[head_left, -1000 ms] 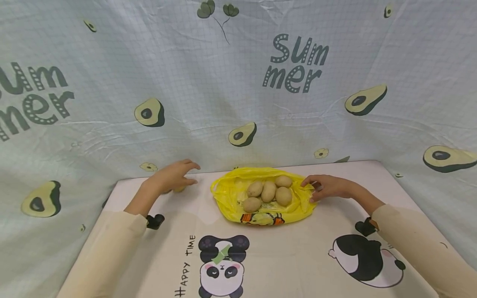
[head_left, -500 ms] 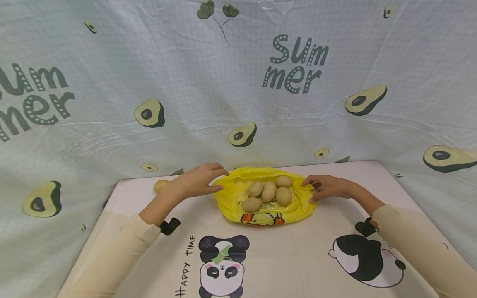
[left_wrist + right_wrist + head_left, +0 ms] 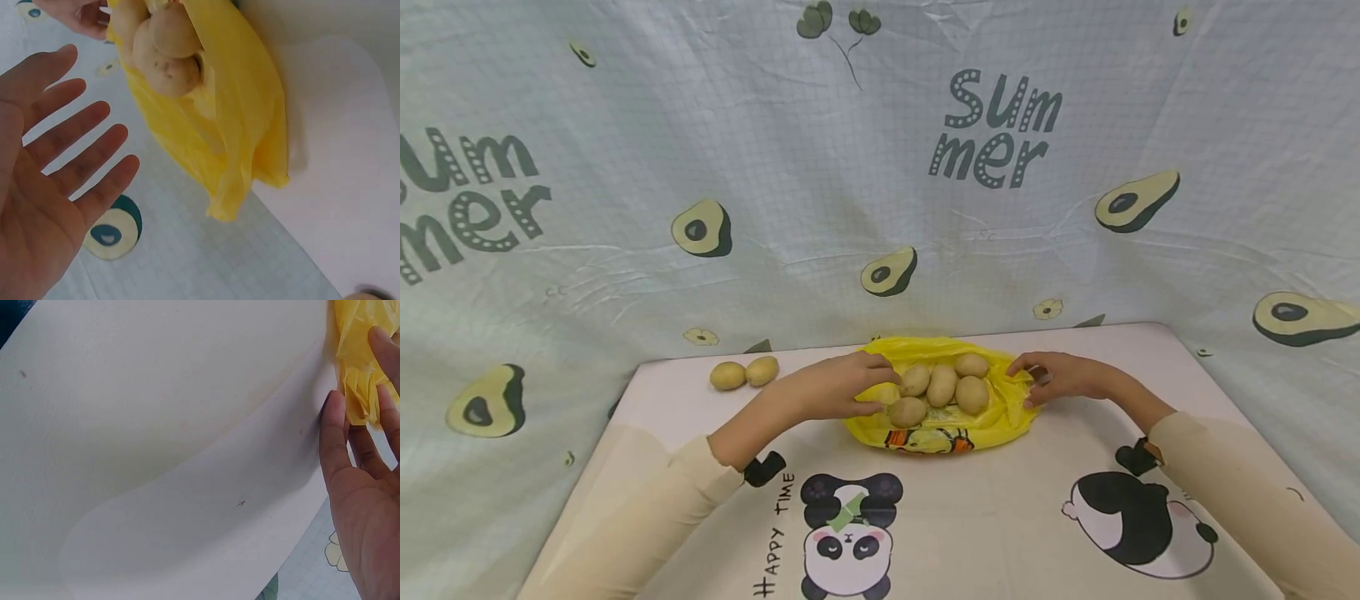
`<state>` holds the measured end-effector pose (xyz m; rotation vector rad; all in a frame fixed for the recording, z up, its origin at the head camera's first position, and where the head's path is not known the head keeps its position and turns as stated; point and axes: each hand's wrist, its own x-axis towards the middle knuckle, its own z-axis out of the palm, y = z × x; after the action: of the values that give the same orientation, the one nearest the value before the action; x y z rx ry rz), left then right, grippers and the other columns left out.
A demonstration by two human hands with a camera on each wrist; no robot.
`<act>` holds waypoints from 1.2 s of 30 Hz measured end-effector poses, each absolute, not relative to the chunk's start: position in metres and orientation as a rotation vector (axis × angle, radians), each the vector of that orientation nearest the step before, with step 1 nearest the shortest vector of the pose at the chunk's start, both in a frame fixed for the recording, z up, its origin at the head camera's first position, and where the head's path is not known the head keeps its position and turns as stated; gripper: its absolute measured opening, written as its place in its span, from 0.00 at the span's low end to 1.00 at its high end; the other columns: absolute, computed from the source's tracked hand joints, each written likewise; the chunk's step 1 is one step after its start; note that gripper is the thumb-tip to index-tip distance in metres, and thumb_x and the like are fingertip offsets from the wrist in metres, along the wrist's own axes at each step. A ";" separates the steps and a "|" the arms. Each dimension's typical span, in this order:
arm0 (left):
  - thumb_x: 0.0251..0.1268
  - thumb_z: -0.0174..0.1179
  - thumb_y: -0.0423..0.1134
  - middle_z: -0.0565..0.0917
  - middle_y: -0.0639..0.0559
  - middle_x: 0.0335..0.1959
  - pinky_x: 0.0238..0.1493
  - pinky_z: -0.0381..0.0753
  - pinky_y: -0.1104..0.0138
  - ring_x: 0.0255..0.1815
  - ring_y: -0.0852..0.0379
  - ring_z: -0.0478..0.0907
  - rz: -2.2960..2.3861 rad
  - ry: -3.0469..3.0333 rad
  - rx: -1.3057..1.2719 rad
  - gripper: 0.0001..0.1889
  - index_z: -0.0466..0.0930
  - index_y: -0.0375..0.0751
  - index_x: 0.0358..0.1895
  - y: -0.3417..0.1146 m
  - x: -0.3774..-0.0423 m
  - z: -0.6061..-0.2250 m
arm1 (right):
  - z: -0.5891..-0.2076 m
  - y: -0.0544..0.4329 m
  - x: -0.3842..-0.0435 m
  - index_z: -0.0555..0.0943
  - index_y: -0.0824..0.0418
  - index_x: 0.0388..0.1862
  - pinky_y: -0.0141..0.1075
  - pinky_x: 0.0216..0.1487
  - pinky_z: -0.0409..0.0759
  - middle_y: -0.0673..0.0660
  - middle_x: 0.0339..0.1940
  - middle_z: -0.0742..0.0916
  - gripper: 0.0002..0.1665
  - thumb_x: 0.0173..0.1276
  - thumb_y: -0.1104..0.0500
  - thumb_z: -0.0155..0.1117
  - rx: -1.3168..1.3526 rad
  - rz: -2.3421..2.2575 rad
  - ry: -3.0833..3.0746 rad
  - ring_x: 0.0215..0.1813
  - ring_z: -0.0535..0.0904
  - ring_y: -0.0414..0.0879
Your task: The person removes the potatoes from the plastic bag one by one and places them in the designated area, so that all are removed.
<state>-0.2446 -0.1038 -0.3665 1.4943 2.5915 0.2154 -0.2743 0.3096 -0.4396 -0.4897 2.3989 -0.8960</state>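
A yellow plastic bag [image 3: 865, 432] lies on its side, its mouth facing me, with several potatoes [image 3: 942, 386] inside. My left hand [image 3: 842, 387] reaches over the bag's left part, thumb and fingers on either side of the nearest potatoes. In the left wrist view the left hand's fingers [image 3: 81, 144] are spread, with a gap between them and the potatoes [image 3: 165, 56]. At the bag's right end, my right hand [image 3: 1063, 377] holds the gathered plastic [image 3: 362, 394] between thumb and loosely bent fingers.
Two more potatoes [image 3: 745, 373] lie side by side at the table's back left. The pale table [image 3: 985, 517] carries printed pandas. Directly behind its back edge hangs a cloth [image 3: 820, 200] printed with avocados.
My left hand has moved right, from beside the two potatoes at the back left to the bag's mouth. Those two potatoes are now uncovered. The right hand stays at the bag's right end.
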 end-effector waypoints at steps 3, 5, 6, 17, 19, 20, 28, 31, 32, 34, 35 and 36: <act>0.72 0.63 0.41 0.80 0.48 0.61 0.64 0.76 0.60 0.62 0.50 0.76 0.206 2.558 1.548 0.20 0.79 0.42 0.64 -0.097 -0.245 -0.371 | -0.439 0.310 -0.275 0.73 0.59 0.68 0.60 0.68 0.71 0.68 0.72 0.72 0.37 0.64 0.49 0.76 -0.494 -0.891 2.400 0.69 0.70 0.67; 0.72 0.63 0.42 0.81 0.48 0.60 0.64 0.76 0.60 0.62 0.51 0.77 0.185 2.542 1.585 0.19 0.80 0.41 0.63 -0.092 -0.246 -0.375 | -0.437 0.309 -0.275 0.73 0.59 0.68 0.60 0.68 0.71 0.69 0.72 0.72 0.37 0.64 0.49 0.76 -0.496 -0.893 2.398 0.69 0.70 0.67; 0.72 0.63 0.42 0.81 0.48 0.59 0.64 0.76 0.61 0.61 0.51 0.77 0.172 2.535 1.595 0.19 0.81 0.41 0.62 -0.089 -0.246 -0.377 | -0.436 0.309 -0.274 0.73 0.60 0.68 0.60 0.68 0.71 0.69 0.71 0.72 0.37 0.64 0.49 0.76 -0.497 -0.894 2.398 0.69 0.70 0.67; 0.72 0.64 0.41 0.82 0.52 0.60 0.62 0.77 0.66 0.60 0.56 0.78 0.078 2.448 1.567 0.19 0.81 0.46 0.63 -0.069 -0.254 -0.389 | -0.435 0.306 -0.274 0.73 0.60 0.68 0.60 0.67 0.71 0.69 0.71 0.72 0.37 0.65 0.50 0.75 -0.496 -0.885 2.411 0.68 0.71 0.67; 0.72 0.64 0.40 0.82 0.52 0.60 0.62 0.77 0.66 0.60 0.56 0.78 0.081 2.433 1.556 0.19 0.81 0.46 0.63 -0.067 -0.256 -0.390 | -0.434 0.306 -0.274 0.73 0.60 0.68 0.60 0.67 0.72 0.69 0.71 0.72 0.37 0.64 0.50 0.75 -0.495 -0.884 2.413 0.68 0.71 0.67; 0.72 0.64 0.40 0.81 0.52 0.60 0.63 0.77 0.66 0.60 0.56 0.78 0.087 2.424 1.550 0.19 0.81 0.45 0.64 -0.066 -0.256 -0.390 | -0.434 0.306 -0.274 0.73 0.60 0.68 0.60 0.67 0.72 0.69 0.71 0.72 0.37 0.64 0.50 0.75 -0.494 -0.883 2.414 0.68 0.71 0.67; 0.71 0.64 0.38 0.81 0.52 0.61 0.66 0.73 0.68 0.62 0.56 0.76 0.171 2.295 1.549 0.21 0.79 0.43 0.65 -0.061 -0.271 -0.396 | -0.434 0.307 -0.273 0.73 0.61 0.68 0.60 0.68 0.71 0.69 0.71 0.72 0.37 0.64 0.50 0.75 -0.485 -0.884 2.406 0.69 0.71 0.67; 0.71 0.64 0.36 0.80 0.53 0.63 0.68 0.70 0.69 0.64 0.57 0.74 0.163 2.222 1.554 0.23 0.77 0.44 0.67 -0.060 -0.281 -0.399 | -0.435 0.307 -0.274 0.73 0.60 0.68 0.59 0.68 0.71 0.68 0.72 0.72 0.37 0.65 0.50 0.75 -0.493 -0.885 2.400 0.69 0.70 0.67; 0.70 0.65 0.36 0.79 0.54 0.64 0.69 0.69 0.69 0.64 0.58 0.74 0.159 2.200 1.544 0.24 0.76 0.45 0.68 -0.060 -0.283 -0.399 | -0.435 0.307 -0.274 0.73 0.60 0.68 0.59 0.68 0.71 0.68 0.72 0.72 0.37 0.65 0.50 0.75 -0.488 -0.885 2.398 0.69 0.70 0.67; 0.70 0.65 0.35 0.78 0.54 0.66 0.68 0.70 0.69 0.63 0.58 0.73 0.159 2.151 1.534 0.26 0.75 0.46 0.70 -0.060 -0.288 -0.400 | -0.436 0.307 -0.275 0.73 0.60 0.68 0.59 0.68 0.71 0.67 0.72 0.72 0.37 0.64 0.50 0.75 -0.487 -0.882 2.398 0.69 0.70 0.66; 0.69 0.65 0.35 0.77 0.55 0.66 0.67 0.71 0.68 0.62 0.58 0.73 0.162 2.127 1.529 0.27 0.74 0.46 0.70 -0.060 -0.291 -0.401 | -0.436 0.307 -0.275 0.73 0.60 0.68 0.59 0.68 0.71 0.67 0.72 0.72 0.37 0.64 0.50 0.75 -0.489 -0.877 2.399 0.69 0.71 0.66; 0.69 0.65 0.34 0.77 0.54 0.66 0.66 0.72 0.67 0.61 0.58 0.74 0.169 2.102 1.525 0.27 0.73 0.46 0.71 -0.060 -0.292 -0.401 | -0.436 0.307 -0.275 0.73 0.59 0.68 0.59 0.68 0.71 0.67 0.72 0.72 0.37 0.64 0.50 0.76 -0.485 -0.878 2.400 0.69 0.71 0.66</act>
<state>-0.2924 -0.0599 -0.4013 1.5250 2.1023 0.1693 -0.2746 0.3075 -0.4363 -0.4850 2.4000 -0.8776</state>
